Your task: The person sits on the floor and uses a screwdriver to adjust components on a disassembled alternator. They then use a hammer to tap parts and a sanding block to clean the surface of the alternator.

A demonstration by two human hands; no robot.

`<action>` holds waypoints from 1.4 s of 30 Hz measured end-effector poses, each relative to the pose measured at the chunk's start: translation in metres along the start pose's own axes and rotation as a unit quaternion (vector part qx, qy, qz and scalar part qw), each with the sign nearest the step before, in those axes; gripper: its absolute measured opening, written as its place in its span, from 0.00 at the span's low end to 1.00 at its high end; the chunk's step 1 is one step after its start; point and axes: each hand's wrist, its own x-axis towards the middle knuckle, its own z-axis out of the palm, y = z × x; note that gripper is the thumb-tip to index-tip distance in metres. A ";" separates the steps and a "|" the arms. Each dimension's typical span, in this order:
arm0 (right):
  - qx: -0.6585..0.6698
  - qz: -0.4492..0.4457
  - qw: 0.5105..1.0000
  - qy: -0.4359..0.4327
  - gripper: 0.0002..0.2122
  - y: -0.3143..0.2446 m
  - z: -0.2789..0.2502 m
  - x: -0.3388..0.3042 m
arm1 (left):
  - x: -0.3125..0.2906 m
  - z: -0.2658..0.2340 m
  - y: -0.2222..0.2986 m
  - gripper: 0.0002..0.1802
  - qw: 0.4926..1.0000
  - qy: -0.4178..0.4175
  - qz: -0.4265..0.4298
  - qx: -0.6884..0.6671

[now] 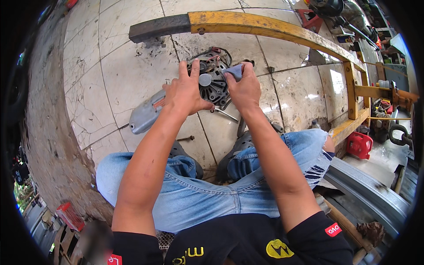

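On the tiled floor before me lies a round slotted metal alternator with a smooth disc at its middle and reddish wires along its far side. My left hand grips its left side, fingers spread toward the far edge and thumb near the close edge. Between the thumb and fingers of my right hand is a folded grey cloth or sandpaper, pressed against the alternator's right side; which of the two it is I cannot tell. A grey rounded metal housing lies by my left wrist, partly hidden by it.
A slim metal tool and a rusty bolt lie on the tiles near my feet. A yellow steel hoist frame arches beyond and right. Right of my knee are a red container and a metal channel.
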 end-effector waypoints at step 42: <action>-0.055 -0.062 0.995 -0.059 0.17 -0.005 -0.018 -0.001 | 0.002 -0.006 0.001 0.76 1.000 -0.030 0.000 0.006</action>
